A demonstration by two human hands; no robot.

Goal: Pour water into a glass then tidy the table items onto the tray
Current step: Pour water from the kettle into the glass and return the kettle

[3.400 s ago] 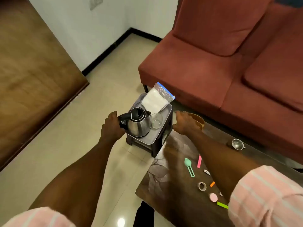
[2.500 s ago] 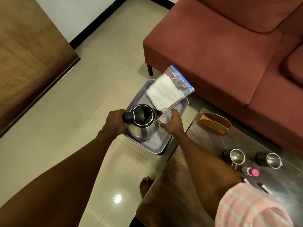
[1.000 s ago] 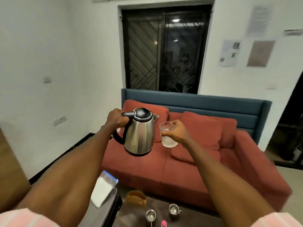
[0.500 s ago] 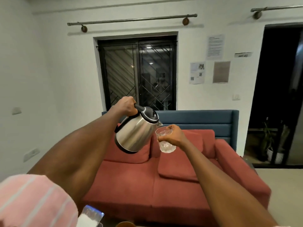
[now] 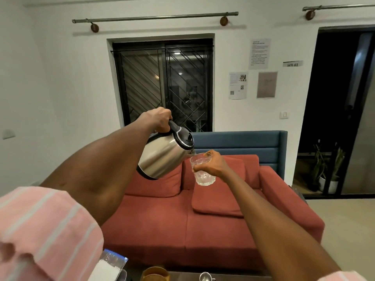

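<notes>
Left grip is wrapped round the black handle of the kettle, which I have tipped toward three o'clock so its spout sits right at the rim of the glass. Right grip curls round that glass and holds it upright at chest height over the red sofa, so the stream should land inside. Whether water is running yet I cannot tell. Compared with half a second ago, the kettle leans further over and its spout has closed onto the rim. At six o'clock, the table edge barely shows; the tidying onto the tray is, I judge, not begun.
</notes>
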